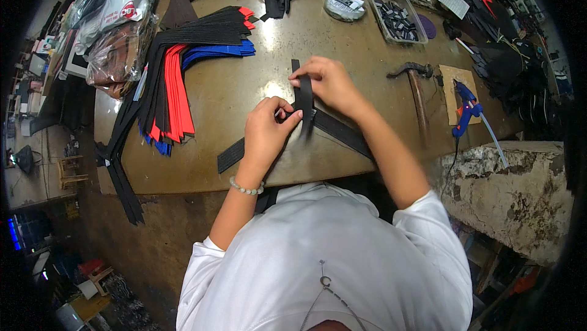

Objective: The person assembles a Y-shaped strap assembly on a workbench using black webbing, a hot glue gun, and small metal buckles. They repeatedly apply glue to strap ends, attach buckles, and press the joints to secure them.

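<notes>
In front of me on the table lies a black V-shaped strap piece (pixel 343 135), its two arms spread to left and right. A narrow black strap (pixel 306 95) stands up from its middle, its lower end blurred. My right hand (pixel 333 88) pinches that narrow strap near its upper end. With thumb and fingertips my left hand (pixel 264 130) grips the black strap lower down, where the pieces cross. A pale bead bracelet (pixel 246 189) circles my left wrist. The fingers partly hide the crossing.
A stack of black, red and blue angled pieces (pixel 177 92) lies left. Plastic-wrapped bundles (pixel 116 55) stand beyond it. At the back are a round tub (pixel 344 2) and a box (pixel 397 19) of small dark parts. A hammer (pixel 418 95) and blue glue gun (pixel 467 107) lie right.
</notes>
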`<state>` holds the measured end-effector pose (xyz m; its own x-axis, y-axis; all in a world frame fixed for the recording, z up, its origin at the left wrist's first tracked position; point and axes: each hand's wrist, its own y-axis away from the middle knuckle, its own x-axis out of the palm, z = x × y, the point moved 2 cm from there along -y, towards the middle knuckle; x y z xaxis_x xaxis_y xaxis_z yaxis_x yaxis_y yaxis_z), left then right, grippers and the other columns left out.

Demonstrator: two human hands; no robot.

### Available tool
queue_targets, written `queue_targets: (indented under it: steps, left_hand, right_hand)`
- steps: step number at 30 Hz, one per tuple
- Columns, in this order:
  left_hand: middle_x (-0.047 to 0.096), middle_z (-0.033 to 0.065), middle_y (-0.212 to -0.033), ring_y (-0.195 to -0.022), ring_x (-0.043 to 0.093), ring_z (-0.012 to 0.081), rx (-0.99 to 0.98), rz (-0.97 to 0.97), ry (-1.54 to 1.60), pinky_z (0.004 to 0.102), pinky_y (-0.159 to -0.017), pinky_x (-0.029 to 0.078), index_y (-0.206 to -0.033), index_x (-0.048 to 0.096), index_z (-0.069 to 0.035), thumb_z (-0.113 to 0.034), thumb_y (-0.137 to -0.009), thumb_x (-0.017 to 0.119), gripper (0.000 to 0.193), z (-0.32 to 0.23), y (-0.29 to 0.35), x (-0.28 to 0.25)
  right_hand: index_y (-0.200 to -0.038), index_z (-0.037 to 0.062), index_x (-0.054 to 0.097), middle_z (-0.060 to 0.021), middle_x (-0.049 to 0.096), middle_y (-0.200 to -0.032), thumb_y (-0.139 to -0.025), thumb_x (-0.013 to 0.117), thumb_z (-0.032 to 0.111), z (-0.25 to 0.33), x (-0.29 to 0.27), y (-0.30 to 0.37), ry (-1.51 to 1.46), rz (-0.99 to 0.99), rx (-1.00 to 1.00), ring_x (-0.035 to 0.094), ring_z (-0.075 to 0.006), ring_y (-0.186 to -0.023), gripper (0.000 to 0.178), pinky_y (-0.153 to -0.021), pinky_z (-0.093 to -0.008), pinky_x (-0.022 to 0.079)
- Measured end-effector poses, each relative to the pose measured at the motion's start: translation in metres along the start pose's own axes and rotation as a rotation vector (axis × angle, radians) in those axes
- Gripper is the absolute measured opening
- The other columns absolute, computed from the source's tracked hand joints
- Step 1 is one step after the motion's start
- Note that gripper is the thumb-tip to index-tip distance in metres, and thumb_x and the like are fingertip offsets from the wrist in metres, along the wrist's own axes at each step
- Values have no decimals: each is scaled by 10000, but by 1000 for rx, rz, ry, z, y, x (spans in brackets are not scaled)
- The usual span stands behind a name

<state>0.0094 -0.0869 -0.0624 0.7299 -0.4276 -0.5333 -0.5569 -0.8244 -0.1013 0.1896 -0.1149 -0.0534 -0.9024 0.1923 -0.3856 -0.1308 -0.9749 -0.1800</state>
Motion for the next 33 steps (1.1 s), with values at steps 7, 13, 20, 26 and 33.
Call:
queue_targets:
  steps: [7,13,20,26,33]
  left_hand:
    - [595,91,-835,-717,609,256,48,37,-183,374,-659,498,-1005,684,-99,-235,-845,748,219,-13,9,-1]
    - [557,89,-847,-714,615,262,136,97,-348,391,-644,508,-1238,678,-195,-284,-922,656,329,-16,13,-1]
    - [542,88,-857,-683,603,270,180,118,-403,396,-612,504,-1274,661,-208,-262,-962,598,323,-15,14,2]
    - [544,91,-883,-697,631,258,196,154,-429,382,-589,527,-1275,650,-199,-236,-941,625,337,-14,12,0]
    - [544,86,-869,-683,615,260,188,112,-405,388,-600,513,-1294,640,-200,-221,-946,615,349,-15,13,2]
  right_hand:
    - [-1034,6,735,-184,709,-904,-846,680,60,-37,-5,-55,118,38,303,703,-230,-727,203,-653,-355,560]
    - [-1153,-31,650,-228,620,-1191,-834,603,-10,20,-7,4,387,-537,-233,582,-407,-1121,323,-974,-426,467]
    - [-1165,-50,631,-144,614,-1211,-769,554,-75,14,17,103,623,-10,-317,572,-315,-1014,404,-920,-394,491]
    - [-1175,-50,627,-115,602,-1242,-780,579,5,16,16,98,786,-9,-381,571,-273,-1029,402,-887,-370,493]
    - [-1209,-30,629,-100,610,-1255,-771,590,-13,12,17,106,752,-30,-364,569,-282,-1035,440,-869,-373,490]
